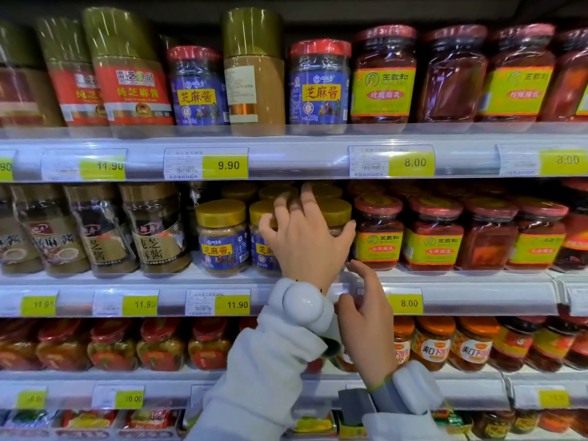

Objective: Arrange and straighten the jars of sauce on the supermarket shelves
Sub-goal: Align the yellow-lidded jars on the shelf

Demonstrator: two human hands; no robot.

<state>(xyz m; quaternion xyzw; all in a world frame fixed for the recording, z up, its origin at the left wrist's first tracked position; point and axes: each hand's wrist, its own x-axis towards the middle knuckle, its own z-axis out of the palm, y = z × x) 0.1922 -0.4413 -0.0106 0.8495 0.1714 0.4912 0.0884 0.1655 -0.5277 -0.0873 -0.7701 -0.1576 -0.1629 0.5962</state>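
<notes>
Standing before a big wall of shelves (286,160), a person works on the middle shelf, where the jars of sauce wait to be lined up. Yellow price tags (225,166) run along each shelf edge.

Biggest are the tall jars on the top shelf. One tall brown jar (254,71) shows its back label, so I think it needs a turn to face out. It also stands between two blue jars with red lids (319,87), which looks like the wrong spot.

On the middle shelf, the dark jars (156,227) on the left lean a bit. On the right stand red jars with green labels (378,233), packed close side by side.

Between them sit the small jars with gold lids (221,237). This is where the hands are. The left hand (302,240) reaches up with fingers spread wide over one gold-lid jar. It mostly hides that jar, so I cannot tell if it truly grips it or only touches it. I think the spread fingers are meant to turn or slide the jar straight. The red jars stand just beside it, so there is little room on that side.

The right hand (366,310) hangs lower, near the shelf edge, fingers loose and holding nothing. It looks ready to help.
</notes>
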